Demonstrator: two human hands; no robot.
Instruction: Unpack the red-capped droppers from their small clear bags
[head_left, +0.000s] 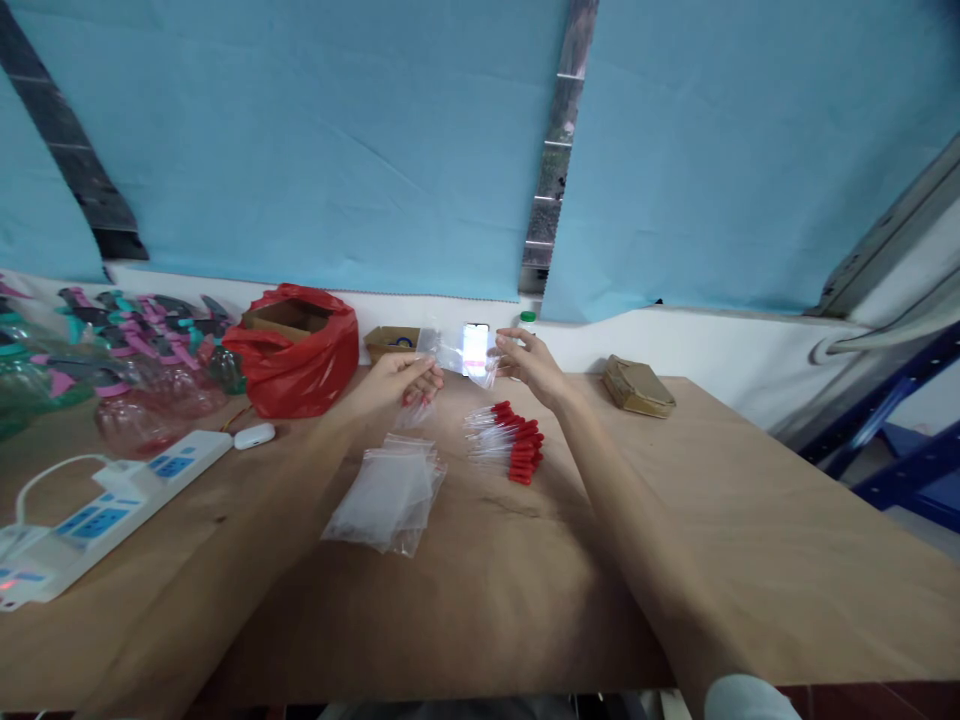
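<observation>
My left hand [409,380] is closed, thumb against fingers, at the left edge of a clear plastic bag [448,356]. The bag stretches across toward my right hand [534,364], whose bent fingers pinch its right side. Just beneath my left fingers is some clear plastic with red in it [415,412]; whether it is held or lies on the table I cannot tell. A pile of clear zip bags [386,495] lies nearer me. Right of it rests a bunch of clear thin tubes with red ends [514,440]. Behind the bag stands a lit phone [475,348].
A brown-covered table [480,590] carries a white power strip [112,520], a white earbud case [255,436] and several spray bottles [142,385] at left. A red bag [304,350], a small cardboard box [390,342], a green-capped bottle [527,320] and a brown packet [637,386] stand along the back.
</observation>
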